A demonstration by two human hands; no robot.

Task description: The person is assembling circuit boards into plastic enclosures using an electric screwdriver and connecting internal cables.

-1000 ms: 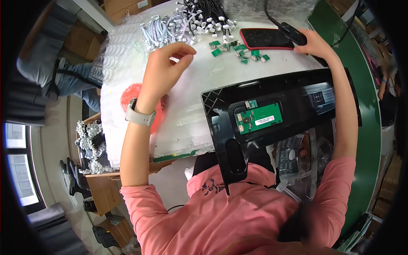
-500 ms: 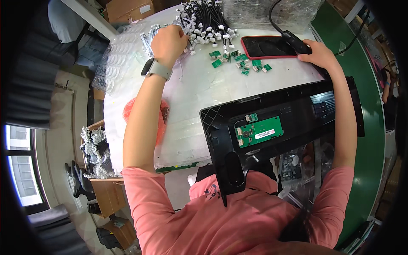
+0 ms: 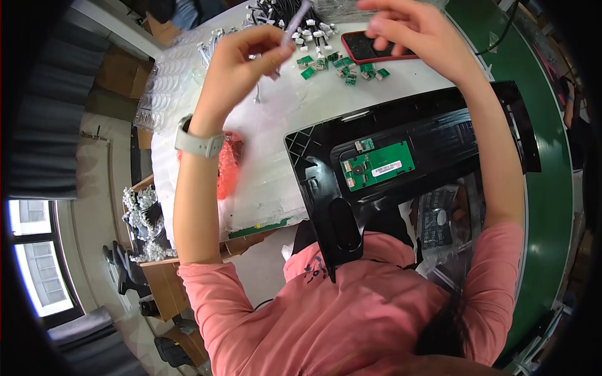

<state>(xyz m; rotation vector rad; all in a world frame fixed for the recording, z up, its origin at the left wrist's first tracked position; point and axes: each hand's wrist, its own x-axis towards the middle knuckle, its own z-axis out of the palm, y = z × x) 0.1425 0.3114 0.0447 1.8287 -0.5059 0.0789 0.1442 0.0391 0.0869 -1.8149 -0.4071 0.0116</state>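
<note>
Item in hand: a short white-plugged cable [image 3: 295, 19], pinched in the left hand [image 3: 241, 62] above the desk's [image 3: 263, 169] far edge, right hand [image 3: 407, 28] loosely open beside it over the red-cased phone [image 3: 370, 47]; seating it on the green circuit board [image 3: 376, 166] in the black housing [image 3: 426, 144] likely called for both hands.

phone [image 3: 370, 47]: 1 | black housing [image 3: 439, 135]: 1 | green circuit board [image 3: 376, 166]: 1 | watch [image 3: 197, 144]: 1

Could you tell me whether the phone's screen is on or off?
Off: the red-cased phone lies face up on the white table, screen dark, partly behind the right hand.
</note>
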